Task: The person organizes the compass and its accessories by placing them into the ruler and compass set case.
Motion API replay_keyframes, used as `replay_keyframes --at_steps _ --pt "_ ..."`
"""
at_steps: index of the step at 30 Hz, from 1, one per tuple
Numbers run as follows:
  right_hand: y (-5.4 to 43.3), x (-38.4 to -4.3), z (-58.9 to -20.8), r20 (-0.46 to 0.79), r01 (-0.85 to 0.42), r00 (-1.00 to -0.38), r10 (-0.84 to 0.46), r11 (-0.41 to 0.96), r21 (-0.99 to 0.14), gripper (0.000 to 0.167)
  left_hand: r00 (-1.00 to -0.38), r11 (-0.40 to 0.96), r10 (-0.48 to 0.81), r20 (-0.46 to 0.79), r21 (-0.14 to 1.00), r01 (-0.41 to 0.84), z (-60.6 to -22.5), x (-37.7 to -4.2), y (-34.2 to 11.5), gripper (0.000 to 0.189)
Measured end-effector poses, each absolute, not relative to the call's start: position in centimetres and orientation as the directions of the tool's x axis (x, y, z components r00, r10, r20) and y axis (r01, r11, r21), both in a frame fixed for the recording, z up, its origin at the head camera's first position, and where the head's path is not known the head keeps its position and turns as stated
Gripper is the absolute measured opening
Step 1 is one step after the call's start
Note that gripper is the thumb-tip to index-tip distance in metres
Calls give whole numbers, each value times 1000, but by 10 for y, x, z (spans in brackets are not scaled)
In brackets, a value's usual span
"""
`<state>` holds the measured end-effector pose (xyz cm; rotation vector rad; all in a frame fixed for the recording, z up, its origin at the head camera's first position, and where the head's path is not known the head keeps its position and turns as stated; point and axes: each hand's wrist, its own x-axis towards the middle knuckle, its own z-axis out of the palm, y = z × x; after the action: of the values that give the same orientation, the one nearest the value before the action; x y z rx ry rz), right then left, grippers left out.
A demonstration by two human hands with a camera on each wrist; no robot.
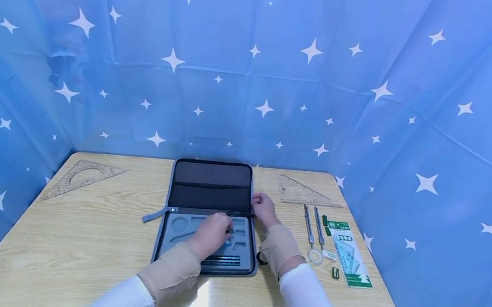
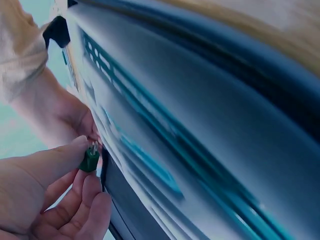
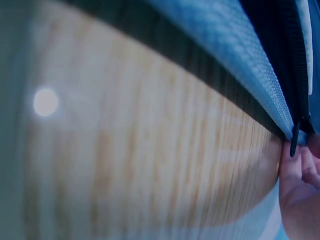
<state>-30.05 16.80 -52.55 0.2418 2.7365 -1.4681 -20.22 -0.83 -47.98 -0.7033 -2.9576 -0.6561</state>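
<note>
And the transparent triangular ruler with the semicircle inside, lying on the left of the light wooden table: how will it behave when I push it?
The transparent triangular ruler looks thin and straight-edged, so it is probably stiff and light. Lying flat on the glossy wooden table, it would likely slide rather than roll.

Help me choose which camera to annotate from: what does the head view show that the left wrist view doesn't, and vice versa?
Only the head view shows the clear set square on the table's left and the case's strap.

Only the left wrist view makes out two shiny prongs on the small green piece.

Both show that piece, the case, the left hand and the right hand.
</note>
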Motion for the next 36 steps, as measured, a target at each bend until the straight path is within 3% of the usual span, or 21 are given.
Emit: replay_keyframes --at_steps 12,22,36 --pt "170 -303 -528 -108 158 -987 123 546 -823 18 -862 799 494 115 330 503 -489 -198 21 11" --pt "170 -301 -527 -130 177 -984 124 541 -822 18 -822 766 550 151 300 568 -491 -196 25 15" --pt "169 -303 -528 -127 178 -983 129 552 -815 19 -813 769 562 154 264 582 -493 -192 23 10"
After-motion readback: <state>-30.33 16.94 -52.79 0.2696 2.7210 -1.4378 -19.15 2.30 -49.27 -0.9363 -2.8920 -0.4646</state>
